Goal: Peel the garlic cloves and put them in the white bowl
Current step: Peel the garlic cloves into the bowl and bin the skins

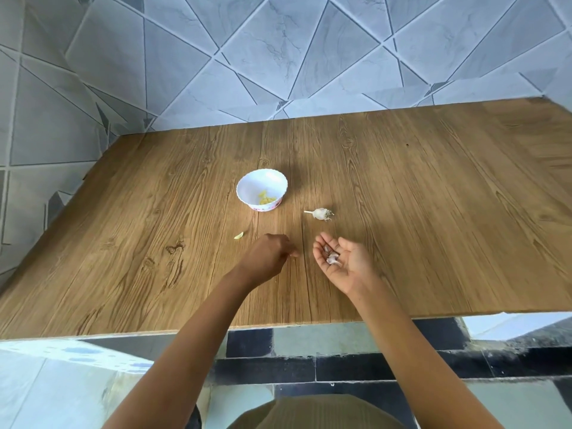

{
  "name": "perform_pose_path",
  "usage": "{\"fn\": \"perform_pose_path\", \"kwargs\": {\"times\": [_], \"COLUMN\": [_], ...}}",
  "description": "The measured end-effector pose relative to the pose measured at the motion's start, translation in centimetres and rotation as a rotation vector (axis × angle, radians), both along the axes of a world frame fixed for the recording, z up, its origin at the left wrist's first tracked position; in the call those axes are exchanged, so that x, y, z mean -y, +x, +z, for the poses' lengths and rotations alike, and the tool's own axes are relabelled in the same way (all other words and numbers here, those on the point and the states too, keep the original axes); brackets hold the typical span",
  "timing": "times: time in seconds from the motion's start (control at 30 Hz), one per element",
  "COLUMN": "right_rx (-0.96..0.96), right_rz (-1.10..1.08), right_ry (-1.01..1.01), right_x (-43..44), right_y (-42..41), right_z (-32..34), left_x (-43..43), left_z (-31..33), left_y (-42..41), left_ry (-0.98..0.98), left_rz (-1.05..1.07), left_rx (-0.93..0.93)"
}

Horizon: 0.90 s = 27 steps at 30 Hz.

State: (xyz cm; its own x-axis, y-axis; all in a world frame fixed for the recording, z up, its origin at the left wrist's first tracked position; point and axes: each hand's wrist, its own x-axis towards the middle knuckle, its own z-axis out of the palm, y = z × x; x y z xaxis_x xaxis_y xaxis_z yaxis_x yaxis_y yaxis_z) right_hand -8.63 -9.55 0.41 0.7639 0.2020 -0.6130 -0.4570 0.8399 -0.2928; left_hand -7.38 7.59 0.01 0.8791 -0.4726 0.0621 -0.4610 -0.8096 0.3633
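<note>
Garlic cloves [331,258] — on flat upturned R hand [351,265].

Bare forearms, sleeveless; olive ribbed garment [312,411] below

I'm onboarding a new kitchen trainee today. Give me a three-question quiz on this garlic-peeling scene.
1. True or false: the white bowl is empty.
2. Which hand carries garlic pieces on its open palm?
3. The garlic bulb lies: A) in the bowl, B) on the table, right of the bowl, C) on the floor.
Key: 1 false, peeled garlic lies inside; 2 right hand; 3 B.
</note>
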Motion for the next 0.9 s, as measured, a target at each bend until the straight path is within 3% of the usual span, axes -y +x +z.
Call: {"fn": "perform_pose_path", "kwargs": {"times": [0.17, 0.5, 0.8, 0.9], "right_rx": [-0.005, -0.003, 0.005, 0.005], "right_rz": [-0.004, 0.022, 0.058, 0.065], "right_ry": [0.006, 0.003, -0.013, -0.01], "right_x": [0.2, -0.7, -1.5, -1.7], "right_y": [-0.1, 0.3, 0.6, 0.7], "right_z": [0.1, 0.0, 0.0, 0.2], "left_x": [-0.6, -2.5, -2.1, -2.3], "left_z": [-0.5, 0.7, -0.1, -1.0], "left_y": [-0.8, -2.3, -2.6, -2.5], "left_ry": [0.035, 0.063, 0.198, 0.239], "left_rz": [-0.026, -0.032, -0.094, -0.024], "left_rx": [0.039, -0.159, 0.116, 0.104]}}
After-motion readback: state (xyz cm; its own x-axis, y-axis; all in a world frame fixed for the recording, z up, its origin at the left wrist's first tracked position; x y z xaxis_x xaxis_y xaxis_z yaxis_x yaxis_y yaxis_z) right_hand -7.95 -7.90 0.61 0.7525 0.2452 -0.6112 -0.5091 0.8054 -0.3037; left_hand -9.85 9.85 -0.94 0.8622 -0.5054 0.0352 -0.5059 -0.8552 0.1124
